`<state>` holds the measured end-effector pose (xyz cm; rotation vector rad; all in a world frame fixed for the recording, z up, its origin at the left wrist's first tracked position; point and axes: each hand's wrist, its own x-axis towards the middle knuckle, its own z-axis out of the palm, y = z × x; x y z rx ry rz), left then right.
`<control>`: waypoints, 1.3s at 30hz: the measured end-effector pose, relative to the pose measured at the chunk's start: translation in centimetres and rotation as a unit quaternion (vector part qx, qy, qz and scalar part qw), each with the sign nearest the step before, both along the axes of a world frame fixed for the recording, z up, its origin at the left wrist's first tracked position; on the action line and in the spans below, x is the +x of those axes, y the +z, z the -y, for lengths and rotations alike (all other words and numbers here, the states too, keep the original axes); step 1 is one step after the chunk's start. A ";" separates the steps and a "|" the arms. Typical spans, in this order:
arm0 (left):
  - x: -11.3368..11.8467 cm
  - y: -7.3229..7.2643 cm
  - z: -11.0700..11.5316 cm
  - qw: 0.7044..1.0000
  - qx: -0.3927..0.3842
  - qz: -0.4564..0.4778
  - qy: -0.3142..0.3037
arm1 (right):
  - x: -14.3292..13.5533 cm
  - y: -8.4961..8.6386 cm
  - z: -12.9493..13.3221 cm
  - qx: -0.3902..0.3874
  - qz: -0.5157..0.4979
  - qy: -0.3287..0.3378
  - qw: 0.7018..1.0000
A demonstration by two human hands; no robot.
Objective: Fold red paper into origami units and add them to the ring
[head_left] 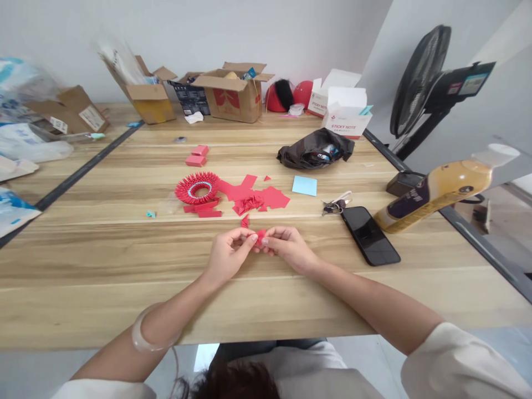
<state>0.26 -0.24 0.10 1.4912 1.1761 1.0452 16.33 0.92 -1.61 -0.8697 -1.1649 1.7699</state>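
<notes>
Between the fingertips of both hands is a small piece of red paper (260,237), partly covered by the fingers. My left hand (229,252) pinches its left side, and my right hand (290,247) pinches its right side. Just beyond them lies a small folded red paper piece (245,221). Farther off, flat red paper scraps (272,198) spread over the table, with a heap of folded red pieces (249,204) on them. A spiky red paper ring (183,190) with a light blue inner band sits to their left, beside red paper strips (203,208).
To the right lie a black phone (369,235), keys (333,206) and a leaning drink bottle (434,191). A blue sticky note pad (305,185) and a black plastic bag (315,149) are farther back. Cardboard boxes (235,97) line the wall. A fan (421,80) stands at right.
</notes>
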 end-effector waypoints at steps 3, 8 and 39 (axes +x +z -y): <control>0.0 0.0 0.1 1.000 0.013 -0.023 -0.001 | 0.0 -0.1 0.0 0.000 -0.002 -0.004 1.000; -0.1 -0.1 0.1 0.999 0.019 -0.037 -0.024 | 0.0 -0.2 0.1 0.001 -0.002 -0.017 1.000; -0.3 -0.3 -0.4 0.998 0.034 -0.028 -0.033 | 0.2 -0.2 -0.1 0.037 0.049 0.005 0.998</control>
